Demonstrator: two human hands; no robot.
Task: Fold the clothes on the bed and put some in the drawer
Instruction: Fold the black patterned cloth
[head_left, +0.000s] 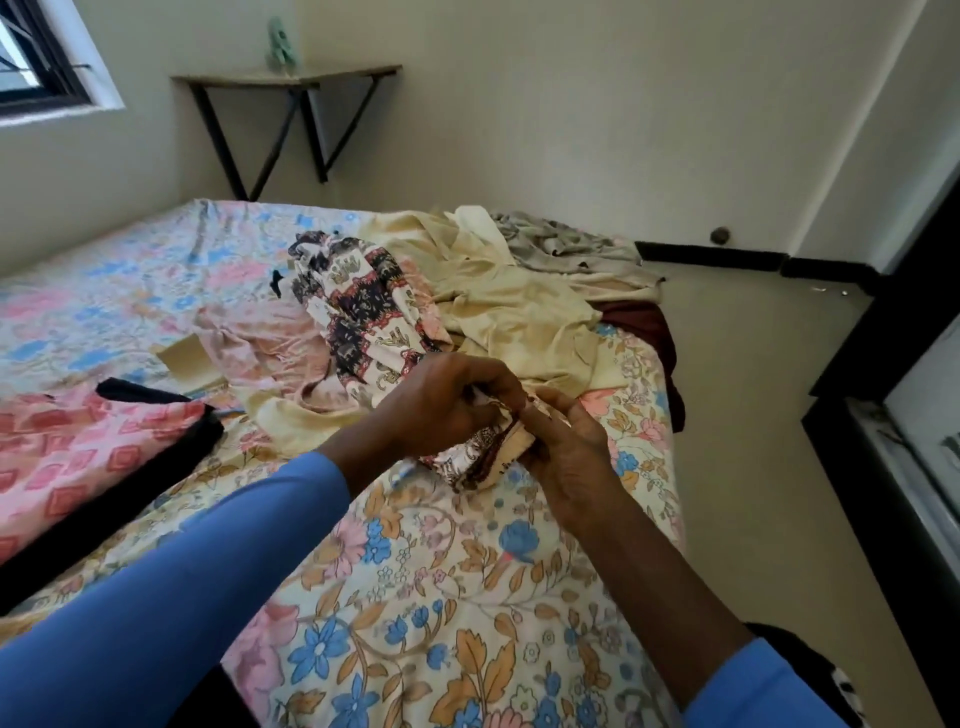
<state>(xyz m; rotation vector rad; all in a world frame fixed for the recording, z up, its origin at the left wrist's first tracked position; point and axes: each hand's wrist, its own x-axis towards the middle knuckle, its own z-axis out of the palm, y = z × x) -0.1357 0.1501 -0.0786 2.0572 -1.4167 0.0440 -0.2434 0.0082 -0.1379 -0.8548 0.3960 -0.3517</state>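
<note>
Both hands meet over the bed: the left hand (447, 402) and right hand (563, 436) pinch the near edge of a patterned garment (363, 306), which trails back across the floral sheet (415, 597) toward a heap of cream clothes (514, 296).

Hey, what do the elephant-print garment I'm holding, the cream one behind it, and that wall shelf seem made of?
Elephant-print garment: thin matte woven cloth, perhaps cotton or rayon; it crumples into small soft folds.
Cream garment: soft fabric with slight sheen, possibly satin-like; smooth flowing creases.
Wall shelf: matte wood-look board on black brackets, likely metal.
</note>
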